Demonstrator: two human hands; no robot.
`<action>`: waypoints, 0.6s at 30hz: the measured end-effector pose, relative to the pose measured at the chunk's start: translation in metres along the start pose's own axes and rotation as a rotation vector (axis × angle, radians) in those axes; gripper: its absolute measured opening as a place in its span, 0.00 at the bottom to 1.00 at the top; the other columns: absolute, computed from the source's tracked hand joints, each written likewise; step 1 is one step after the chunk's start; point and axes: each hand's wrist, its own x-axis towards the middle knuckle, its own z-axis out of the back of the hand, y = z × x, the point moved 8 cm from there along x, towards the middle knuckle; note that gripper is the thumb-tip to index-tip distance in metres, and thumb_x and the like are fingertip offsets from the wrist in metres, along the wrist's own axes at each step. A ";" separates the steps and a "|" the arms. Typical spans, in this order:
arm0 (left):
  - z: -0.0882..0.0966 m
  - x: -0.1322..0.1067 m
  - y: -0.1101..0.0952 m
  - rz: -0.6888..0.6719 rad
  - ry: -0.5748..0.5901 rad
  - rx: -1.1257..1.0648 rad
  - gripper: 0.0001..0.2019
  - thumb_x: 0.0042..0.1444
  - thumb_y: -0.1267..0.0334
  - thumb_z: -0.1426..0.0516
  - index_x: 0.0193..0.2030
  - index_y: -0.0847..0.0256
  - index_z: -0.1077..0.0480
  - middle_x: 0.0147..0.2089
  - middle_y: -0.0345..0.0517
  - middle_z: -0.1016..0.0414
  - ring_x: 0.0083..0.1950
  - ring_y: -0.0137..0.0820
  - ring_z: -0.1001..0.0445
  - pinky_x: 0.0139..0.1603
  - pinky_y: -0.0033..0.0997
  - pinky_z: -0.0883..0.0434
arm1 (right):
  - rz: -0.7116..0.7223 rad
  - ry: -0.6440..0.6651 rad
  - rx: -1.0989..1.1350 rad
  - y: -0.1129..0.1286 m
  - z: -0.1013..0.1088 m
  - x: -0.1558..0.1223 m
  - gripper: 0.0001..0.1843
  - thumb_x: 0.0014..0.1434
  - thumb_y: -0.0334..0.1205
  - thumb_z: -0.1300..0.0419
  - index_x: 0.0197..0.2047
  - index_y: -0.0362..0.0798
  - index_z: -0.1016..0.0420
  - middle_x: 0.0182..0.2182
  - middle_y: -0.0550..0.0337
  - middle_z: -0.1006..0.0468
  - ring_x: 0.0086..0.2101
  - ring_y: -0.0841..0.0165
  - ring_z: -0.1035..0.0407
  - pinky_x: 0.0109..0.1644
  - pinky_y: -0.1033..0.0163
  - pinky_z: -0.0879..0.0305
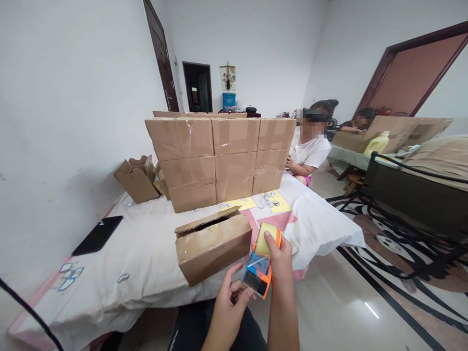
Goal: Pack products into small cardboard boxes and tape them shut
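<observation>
My right hand (280, 256) is wrapped round an orange and blue tape dispenser (258, 267), its thumb on the yellowish tape roll (266, 239). My left hand (230, 302) is at the dispenser's lower, dark end, with thumb and fingertips closed on that end; whether they also pinch the tape's loose end cannot be made out. Just left of the dispenser lies a brown cardboard box (215, 248) on the cloth-covered table (146, 258). One long flap of this box stands slightly raised, leaving a dark gap along its top. Neither hand touches the box.
A stack of taped cardboard boxes (234, 156) rises behind the single box. An open carton (139, 180) and a black flat object (98, 235) are at the left. Beyond the stack sits a person in a white shirt (314, 153). A dark-framed chair (413, 195) stands right.
</observation>
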 end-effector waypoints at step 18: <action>0.002 0.002 -0.006 -0.004 -0.043 -0.082 0.36 0.50 0.47 0.33 0.61 0.61 0.37 0.27 0.40 0.24 0.29 0.32 0.26 0.36 0.31 0.33 | 0.043 -0.005 -0.024 0.010 -0.014 -0.005 0.23 0.47 0.56 0.29 0.33 0.43 0.23 0.24 0.56 0.21 0.23 0.65 0.28 0.26 0.64 0.32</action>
